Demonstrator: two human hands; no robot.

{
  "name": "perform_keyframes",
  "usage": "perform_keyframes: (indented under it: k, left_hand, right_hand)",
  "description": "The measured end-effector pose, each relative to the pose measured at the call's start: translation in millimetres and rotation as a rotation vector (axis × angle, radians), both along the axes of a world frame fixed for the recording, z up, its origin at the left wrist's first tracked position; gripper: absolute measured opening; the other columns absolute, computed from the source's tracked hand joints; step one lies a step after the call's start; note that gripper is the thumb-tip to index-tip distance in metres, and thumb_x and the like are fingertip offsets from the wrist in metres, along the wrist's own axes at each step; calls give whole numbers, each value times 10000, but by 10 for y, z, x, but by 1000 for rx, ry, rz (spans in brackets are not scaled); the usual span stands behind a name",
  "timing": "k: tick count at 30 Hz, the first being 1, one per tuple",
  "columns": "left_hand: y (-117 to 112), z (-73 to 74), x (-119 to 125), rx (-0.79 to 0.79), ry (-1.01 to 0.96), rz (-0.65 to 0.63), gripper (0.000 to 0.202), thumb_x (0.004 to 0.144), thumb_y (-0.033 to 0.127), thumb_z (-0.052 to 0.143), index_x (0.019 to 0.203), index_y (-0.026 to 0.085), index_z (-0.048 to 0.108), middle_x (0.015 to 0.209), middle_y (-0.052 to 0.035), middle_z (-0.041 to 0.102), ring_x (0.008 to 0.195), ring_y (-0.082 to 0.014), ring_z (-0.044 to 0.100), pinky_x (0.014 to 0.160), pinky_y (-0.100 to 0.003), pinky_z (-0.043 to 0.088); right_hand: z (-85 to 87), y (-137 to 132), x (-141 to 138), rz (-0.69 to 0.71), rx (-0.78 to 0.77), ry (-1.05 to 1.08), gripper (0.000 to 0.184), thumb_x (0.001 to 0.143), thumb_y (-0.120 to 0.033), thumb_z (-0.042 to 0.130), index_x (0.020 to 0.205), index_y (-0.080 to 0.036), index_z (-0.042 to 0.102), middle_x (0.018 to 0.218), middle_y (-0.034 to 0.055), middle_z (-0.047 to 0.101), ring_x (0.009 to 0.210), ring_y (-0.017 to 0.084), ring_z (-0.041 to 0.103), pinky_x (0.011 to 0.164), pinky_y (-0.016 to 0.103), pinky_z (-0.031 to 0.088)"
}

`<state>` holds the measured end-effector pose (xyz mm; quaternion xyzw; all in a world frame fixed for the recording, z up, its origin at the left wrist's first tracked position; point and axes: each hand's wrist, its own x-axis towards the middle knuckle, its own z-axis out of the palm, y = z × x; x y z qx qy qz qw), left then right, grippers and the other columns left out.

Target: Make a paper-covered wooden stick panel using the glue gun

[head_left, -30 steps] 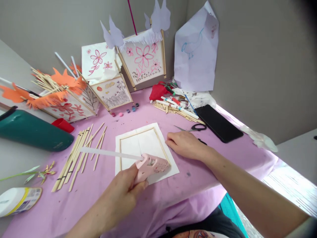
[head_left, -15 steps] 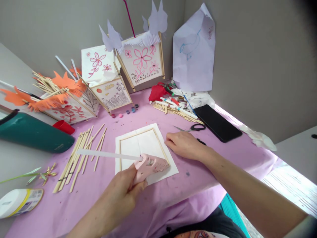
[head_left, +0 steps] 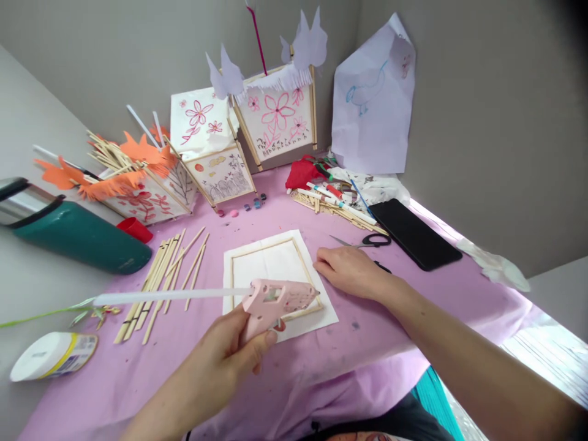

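Our left hand (head_left: 229, 346) is wrapped around a pink glue gun (head_left: 271, 300), its nozzle (head_left: 315, 292) by the near right corner of a stick frame (head_left: 261, 247) lying on white paper (head_left: 266, 263) on the counter (head_left: 303, 364). Our right hand (head_left: 346, 269), apart from the left, rests curled at the paper's right edge near the scissors (head_left: 374, 240); we cannot tell whether it holds anything.

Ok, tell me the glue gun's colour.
The glue gun is pale pink, best seen in the head view.

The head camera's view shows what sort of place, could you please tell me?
Probably a craft corner: a pink glue gun in the left hand, wooden sticks on purple cloth, and panels with drawn flowers.
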<state>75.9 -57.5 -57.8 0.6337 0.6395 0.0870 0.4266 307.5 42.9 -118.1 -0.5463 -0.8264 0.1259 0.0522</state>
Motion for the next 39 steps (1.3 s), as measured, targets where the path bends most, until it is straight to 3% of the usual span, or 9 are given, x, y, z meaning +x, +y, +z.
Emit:
perform_keyframes:
  k: [7, 14, 17, 22, 26, 29, 33, 39]
  left_hand:
    - [-58, 73, -95, -22, -254, 57, 356, 832, 516, 504, 767, 172, 568, 685, -12, 568, 664, -145, 519, 627, -261, 406]
    - [-146, 131, -84, 10, -294, 52, 291, 860, 442, 467, 797, 170, 547, 695, -9, 569, 643, -125, 497, 604, -239, 402]
    - [-165, 164, -146, 116, -261, 33, 284, 882, 427, 451, 800, 171, 543, 731, -2, 543, 646, -112, 486, 611, -225, 407]
    - [-54, 147, -547, 473, 3, 124, 283, 922, 394, 402, 1004, 177, 563, 896, -29, 570, 812, -151, 526, 740, -255, 442]
    - [148, 0, -943, 776, 391, 249, 401, 927, 271, 362, 1311, 177, 430, 1160, -107, 496, 1034, -209, 516, 899, -340, 432]
    - [238, -145, -1161, 769, 700, 311, 456, 908, 222, 372, 1357, 145, 386, 1185, -152, 475, 1012, -243, 544, 855, -368, 457]
    - [256, -327, -1393, 649, 1030, 332, 445, 898, 193, 334, 1329, 116, 414, 1126, -173, 504, 892, -266, 596, 774, -377, 472]
    - [317, -501, -1716, 534, 1165, 252, 464, 922, 297, 293, 1318, 92, 420, 1060, -195, 538, 840, -320, 597, 690, -403, 456]
  right_hand:
    - [27, -11, -17, -11, -19, -13, 315, 946, -326, 342, 797, -188, 583, 800, 45, 680, 720, 178, 597, 580, 260, 267]
    - [-64, 25, 11, 0, -42, -1, 309, 937, -352, 350, 808, -197, 585, 809, 52, 673, 715, 183, 596, 591, 266, 290]
    - [-138, 71, 21, 3, -53, 1, 310, 930, -387, 345, 795, -216, 565, 786, 38, 660, 711, 197, 591, 586, 273, 293]
    - [-169, 84, 25, 16, -65, 5, 328, 931, -407, 318, 777, -219, 538, 770, 42, 650, 718, 212, 592, 603, 291, 309]
    - [-164, 78, 16, 17, -71, 2, 334, 935, -401, 304, 780, -216, 535, 780, 52, 652, 731, 222, 598, 618, 303, 319]
    - [-148, 75, 10, 4, -84, 2, 327, 931, -396, 315, 775, -214, 536, 773, 51, 653, 731, 222, 596, 617, 302, 318]
    - [-59, 59, 9, 11, -104, 69, 318, 925, -374, 336, 761, -207, 552, 795, 43, 657, 729, 201, 584, 623, 287, 326]
    - [118, 83, -66, -43, -143, 154, 281, 903, -330, 393, 748, -188, 579, 795, 39, 662, 705, 163, 564, 613, 255, 324]
